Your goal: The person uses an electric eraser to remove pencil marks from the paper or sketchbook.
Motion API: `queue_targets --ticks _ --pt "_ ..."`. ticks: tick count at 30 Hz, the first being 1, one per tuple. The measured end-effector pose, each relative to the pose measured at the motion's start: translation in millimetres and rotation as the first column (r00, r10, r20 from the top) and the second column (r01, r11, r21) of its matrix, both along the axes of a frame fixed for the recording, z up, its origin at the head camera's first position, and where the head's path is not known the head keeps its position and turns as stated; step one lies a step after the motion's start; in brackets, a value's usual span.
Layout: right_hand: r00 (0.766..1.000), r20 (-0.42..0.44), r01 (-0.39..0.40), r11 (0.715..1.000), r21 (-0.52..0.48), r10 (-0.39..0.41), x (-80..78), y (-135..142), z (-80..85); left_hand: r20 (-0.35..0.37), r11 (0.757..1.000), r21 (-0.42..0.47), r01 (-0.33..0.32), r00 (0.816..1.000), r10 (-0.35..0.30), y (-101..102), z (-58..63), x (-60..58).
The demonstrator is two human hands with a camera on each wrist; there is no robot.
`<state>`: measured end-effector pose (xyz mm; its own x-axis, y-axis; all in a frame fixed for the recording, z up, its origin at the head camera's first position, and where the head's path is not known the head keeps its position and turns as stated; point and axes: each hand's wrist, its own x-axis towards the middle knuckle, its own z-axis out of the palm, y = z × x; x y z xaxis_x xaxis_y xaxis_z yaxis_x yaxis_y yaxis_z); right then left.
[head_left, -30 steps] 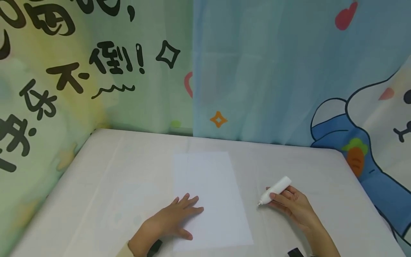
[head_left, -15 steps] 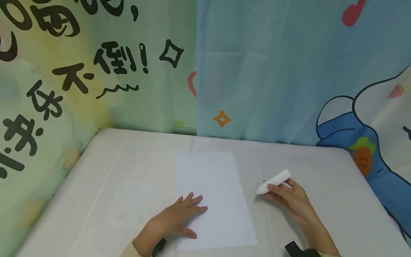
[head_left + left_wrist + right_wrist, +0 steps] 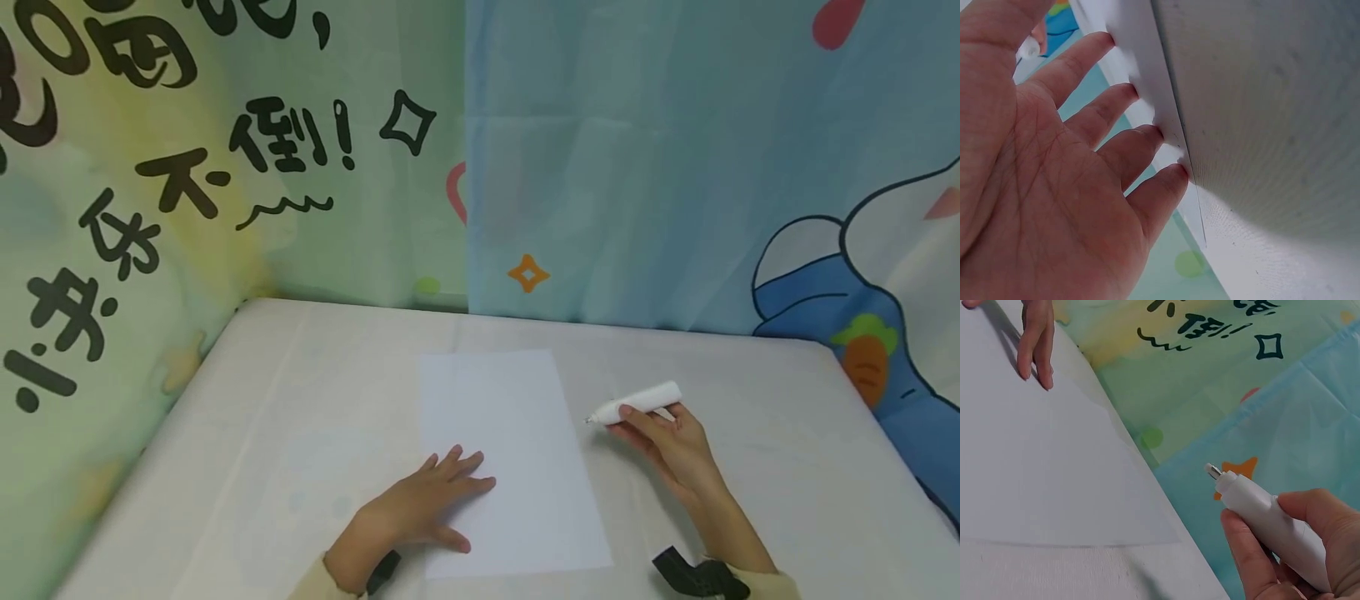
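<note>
A blank sheet of white paper (image 3: 517,467) lies flat on the white-covered table. My left hand (image 3: 431,504) is spread over its left edge, fingertips touching the paper. In the left wrist view the palm (image 3: 1054,206) shows, with the fingertips pressing close to the paper's edge. To the right of the sheet, my right hand (image 3: 675,450) pinches a white electric eraser (image 3: 637,403) between thumb and fingers, above the table. Its narrow metal-collared tip points left toward the paper; in the right wrist view this eraser (image 3: 1272,525) shows a small pale end.
The table (image 3: 300,400) meets printed curtains at its back and left. The blue curtain (image 3: 637,167) carries a cartoon figure on the right; the green one (image 3: 360,242) bears black lettering. A dark wrist strap (image 3: 701,575) sits at my right sleeve.
My right hand has moved up and slightly left with the electric eraser, which now lies closer to level. The left hand stays on the paper. The whole view has shifted slightly right.
</note>
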<state>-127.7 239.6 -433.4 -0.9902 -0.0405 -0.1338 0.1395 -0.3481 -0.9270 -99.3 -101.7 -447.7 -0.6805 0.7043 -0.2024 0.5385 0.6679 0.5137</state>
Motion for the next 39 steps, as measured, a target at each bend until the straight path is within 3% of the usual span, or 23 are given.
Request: queue_targets --ticks 9,16,24,39 --pt "1.000 -0.020 0.008 0.998 -0.056 -0.009 -8.9 -22.8 -0.5 0.017 1.000 0.012 -0.015 1.000 0.014 0.7 -0.3 -1.1" --pt "1.000 0.020 -0.002 1.000 0.021 0.002 -15.4 -35.8 -2.9 0.003 0.999 -0.038 -0.012 1.000 0.012 3.7 -0.7 1.1" --pt "1.000 -0.026 -0.010 0.999 0.046 0.011 -29.4 -55.6 -1.1 -0.028 0.998 -0.056 0.001 1.000 -0.003 0.8 2.4 -2.5" --pt "0.998 -0.055 0.046 0.994 0.098 -0.040 -52.9 -89.3 4.5 -0.030 0.996 -0.088 -0.015 0.999 0.013 2.7 1.8 -5.4"
